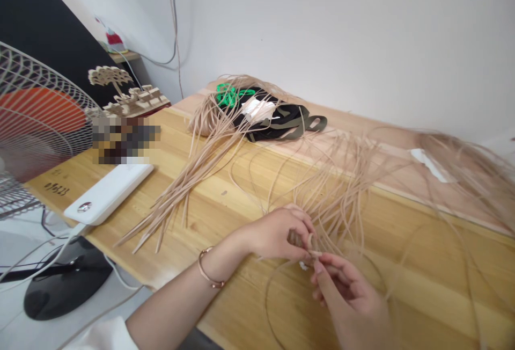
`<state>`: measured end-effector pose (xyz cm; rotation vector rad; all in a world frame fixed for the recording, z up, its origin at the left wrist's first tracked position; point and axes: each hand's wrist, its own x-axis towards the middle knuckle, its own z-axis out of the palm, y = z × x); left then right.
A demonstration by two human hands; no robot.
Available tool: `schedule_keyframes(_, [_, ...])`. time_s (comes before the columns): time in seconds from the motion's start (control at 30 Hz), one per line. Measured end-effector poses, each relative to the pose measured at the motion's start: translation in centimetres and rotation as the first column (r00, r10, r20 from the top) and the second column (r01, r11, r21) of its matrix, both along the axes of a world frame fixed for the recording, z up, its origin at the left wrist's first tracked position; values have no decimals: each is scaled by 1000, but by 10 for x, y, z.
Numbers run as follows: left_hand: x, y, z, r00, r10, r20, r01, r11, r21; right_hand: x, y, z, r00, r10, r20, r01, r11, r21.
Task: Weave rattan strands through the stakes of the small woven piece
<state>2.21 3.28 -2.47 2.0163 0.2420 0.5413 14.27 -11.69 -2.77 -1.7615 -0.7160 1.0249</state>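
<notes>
Both hands meet over the wooden table (225,205), low in the middle of the view. My left hand (277,234), with a thin bangle on the wrist, is closed around a small knot of pale rattan strips (333,194). My right hand (346,293) pinches the end of one strip right beside the left fingers. The strips fan out from the hands up and to the right, thin and curling. A second, straighter bundle of strips (189,178) lies to the left, apart from the hands.
A dark bag with green print (277,116) lies at the back by the wall. A white flat device (108,191) sits at the table's left edge, a small wooden model (129,97) behind it. A standing fan (36,124) is at far left.
</notes>
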Motion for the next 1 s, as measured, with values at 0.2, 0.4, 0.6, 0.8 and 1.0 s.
schedule_keyframes(0.2, [1,-1,0,1000,11,-3,-11,1000,-17,7,-2,-4,990,-13,-137,31,992,126])
schedule_keyframes(0.4, [2,-1,1,1000,16,-13,-16,1000,-18,9,-2,0,995,-51,-81,64,984,167])
schedule_keyframes(0.6, [1,-1,3,1000,8,-19,-8,1000,-10,7,-4,6,996,-54,73,40,983,178])
schedule_keyframes(0.8, [1,-2,1,1000,20,-18,-20,1000,-9,10,-2,16,810,-70,582,-5,992,126])
schedule_keyframes(1.0, [2,-1,0,1000,8,-4,-8,1000,-8,18,8,22,517,-42,855,-250,948,197])
